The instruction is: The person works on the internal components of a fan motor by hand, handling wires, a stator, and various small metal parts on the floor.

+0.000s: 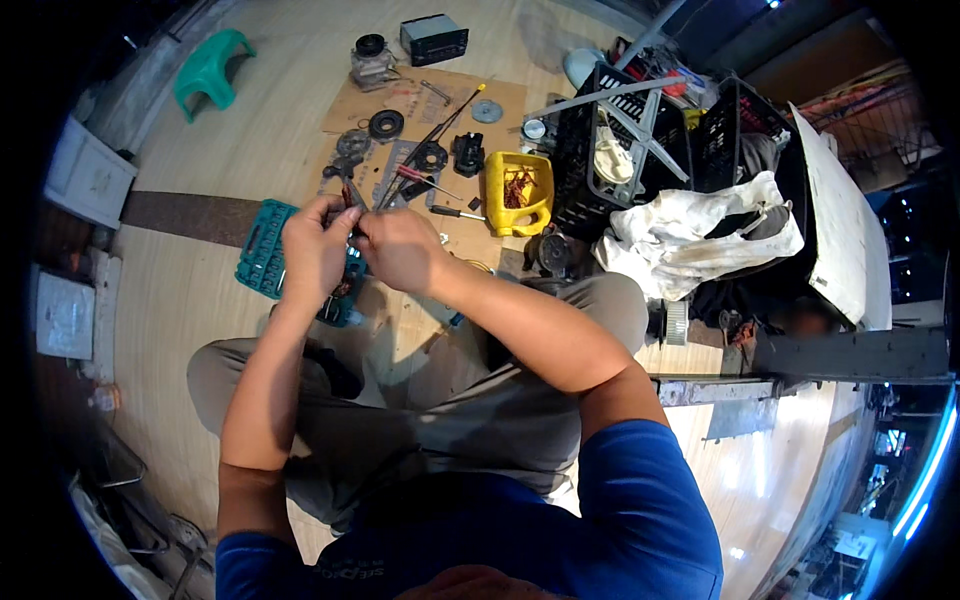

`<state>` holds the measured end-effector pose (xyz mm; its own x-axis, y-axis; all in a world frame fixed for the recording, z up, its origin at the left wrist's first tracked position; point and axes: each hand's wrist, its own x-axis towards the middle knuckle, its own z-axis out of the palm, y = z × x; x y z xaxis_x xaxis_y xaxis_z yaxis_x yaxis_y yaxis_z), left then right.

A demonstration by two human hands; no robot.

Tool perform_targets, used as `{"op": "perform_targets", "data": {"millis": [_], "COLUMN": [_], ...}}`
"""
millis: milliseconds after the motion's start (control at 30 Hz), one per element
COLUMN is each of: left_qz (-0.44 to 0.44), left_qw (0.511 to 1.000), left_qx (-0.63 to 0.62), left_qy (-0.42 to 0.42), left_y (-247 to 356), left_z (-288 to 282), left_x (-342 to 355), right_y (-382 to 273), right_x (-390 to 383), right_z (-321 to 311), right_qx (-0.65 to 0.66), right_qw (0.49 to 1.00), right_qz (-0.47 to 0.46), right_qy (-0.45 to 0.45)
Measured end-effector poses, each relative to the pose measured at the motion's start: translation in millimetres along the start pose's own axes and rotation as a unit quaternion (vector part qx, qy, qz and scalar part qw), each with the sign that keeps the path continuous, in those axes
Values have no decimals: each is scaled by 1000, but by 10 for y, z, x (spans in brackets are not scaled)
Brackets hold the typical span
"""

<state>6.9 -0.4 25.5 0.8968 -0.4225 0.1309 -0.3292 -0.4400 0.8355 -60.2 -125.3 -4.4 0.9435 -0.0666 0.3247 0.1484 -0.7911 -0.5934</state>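
My left hand (315,250) and my right hand (405,248) meet above the floor, fingers closed around a small, dark object I cannot make out; pointed metal pieces show just beyond my fingertips. Beside my left hand lies an open teal tool case (258,247). A red-handled screwdriver (412,175), a black-handled screwdriver (447,212), black ring parts (386,124) and a black housing (468,153) lie on cardboard (500,100) beyond my hands. To their right stands a cut-open yellow jug (505,215) with copper-coloured bits inside.
A green stool (205,70) is at the upper left. A boxy unit (433,40) and a metal part (372,65) stand at the back. Black crates (575,150) with metal bars and white cloths (650,240) fill the right. My bent legs frame the near floor.
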Motion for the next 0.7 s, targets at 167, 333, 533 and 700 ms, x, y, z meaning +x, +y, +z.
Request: {"op": "perform_targets", "data": {"millis": [167, 333, 533, 700], "left_qz": [-124, -243, -222, -198], "left_qw": [943, 834, 777, 761], "left_qx": [-272, -436, -488, -532], "left_qy": [-146, -237, -331, -316], "left_y": [-74, -45, -116, -146], "left_z": [-77, -216, -252, -192], "left_x": [21, 74, 67, 50], "right_y": [-2, 44, 12, -80], "right_x": [110, 88, 88, 70], "right_z": [-180, -266, -334, -459], "right_qx": [140, 277, 336, 349], "right_qw": [988, 957, 941, 933], "right_qz": [61, 86, 46, 87], "right_qy": [-18, -6, 10, -27]}}
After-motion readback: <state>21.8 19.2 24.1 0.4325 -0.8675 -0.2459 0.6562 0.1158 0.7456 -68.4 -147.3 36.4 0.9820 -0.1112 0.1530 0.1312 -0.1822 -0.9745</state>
